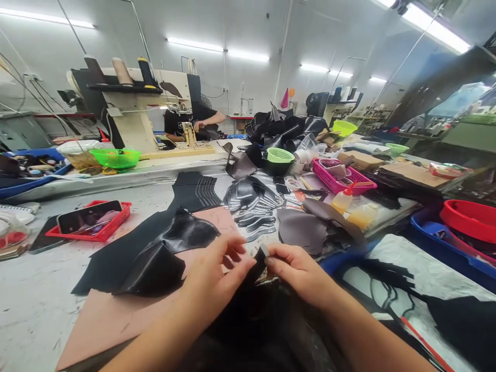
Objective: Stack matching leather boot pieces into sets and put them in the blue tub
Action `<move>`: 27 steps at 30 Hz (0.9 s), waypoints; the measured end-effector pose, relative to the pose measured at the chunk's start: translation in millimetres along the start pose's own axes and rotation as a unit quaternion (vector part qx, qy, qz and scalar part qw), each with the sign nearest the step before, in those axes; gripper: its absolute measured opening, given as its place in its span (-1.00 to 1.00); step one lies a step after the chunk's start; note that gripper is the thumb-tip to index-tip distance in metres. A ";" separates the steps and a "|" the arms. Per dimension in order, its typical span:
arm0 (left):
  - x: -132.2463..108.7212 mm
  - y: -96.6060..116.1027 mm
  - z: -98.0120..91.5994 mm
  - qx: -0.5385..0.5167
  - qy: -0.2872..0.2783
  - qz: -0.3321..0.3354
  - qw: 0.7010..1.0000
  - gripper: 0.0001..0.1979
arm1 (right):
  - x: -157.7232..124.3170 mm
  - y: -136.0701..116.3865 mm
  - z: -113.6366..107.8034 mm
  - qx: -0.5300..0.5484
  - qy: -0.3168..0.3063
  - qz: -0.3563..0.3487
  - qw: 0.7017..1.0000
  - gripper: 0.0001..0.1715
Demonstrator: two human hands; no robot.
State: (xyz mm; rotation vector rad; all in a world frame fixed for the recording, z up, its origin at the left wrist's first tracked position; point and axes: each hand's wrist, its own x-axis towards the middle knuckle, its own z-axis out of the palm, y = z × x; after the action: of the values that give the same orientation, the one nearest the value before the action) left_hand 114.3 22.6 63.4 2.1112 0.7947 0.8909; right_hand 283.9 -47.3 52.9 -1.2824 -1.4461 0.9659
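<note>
My right hand (296, 266) pinches a small black leather piece (254, 271) by its upper end, where a grey edge shows between finger and thumb. My left hand (217, 274) is beside it, fingers bent and apart, with the thumb tip at the piece's left side. The lower part of the piece merges into the dark area below my hands. To the left, shiny black sewn leather pieces (155, 271) lie on a pinkish board (116, 315). Just beyond my hands are narrow black strips with pale edges (256, 221) and stacked dark brown leather pieces (300, 230).
A red tray (110, 232) with a phone (89, 219) sits left. Glue bottles (343, 199) and a pink basket (325, 175) stand back right. Blue bins (418, 222) flank the right side. Behind a sewing machine (170, 88), another person (197, 121) works.
</note>
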 end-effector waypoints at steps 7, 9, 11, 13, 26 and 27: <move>1.6 0.3 6.9 -0.161 -0.106 -0.091 0.977 -0.88 | 2.5 -9.7 19.0 -0.184 0.158 -0.131 0.961 -0.85; -2.1 -1.7 7.4 -0.161 -0.106 -0.093 0.977 -0.89 | 3.7 -7.2 23.1 -0.181 0.173 -0.156 0.956 -0.88; -5.0 -3.8 6.0 -0.136 -0.096 -0.085 0.982 -0.87 | 4.4 -5.5 26.3 -0.189 0.183 -0.179 0.948 -0.91; -7.1 -5.4 4.5 -0.082 -0.089 -0.059 0.991 -0.84 | 4.5 -5.3 28.6 -0.208 0.197 -0.202 0.937 -0.92; -20.9 -18.6 4.5 0.010 -0.079 -0.022 0.997 -0.79 | 3.6 -10.0 39.8 -0.362 0.138 -0.233 0.892 -0.80; -22.0 -19.8 4.8 0.011 -0.074 -0.019 0.997 -0.79 | 3.7 -8.0 42.7 -0.373 0.150 -0.243 0.883 -0.79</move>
State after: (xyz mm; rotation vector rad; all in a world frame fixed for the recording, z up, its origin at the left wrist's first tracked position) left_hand 100.3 15.8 37.8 2.1457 0.7678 0.6984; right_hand 240.5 -43.6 50.6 -1.3982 -1.8298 -0.1634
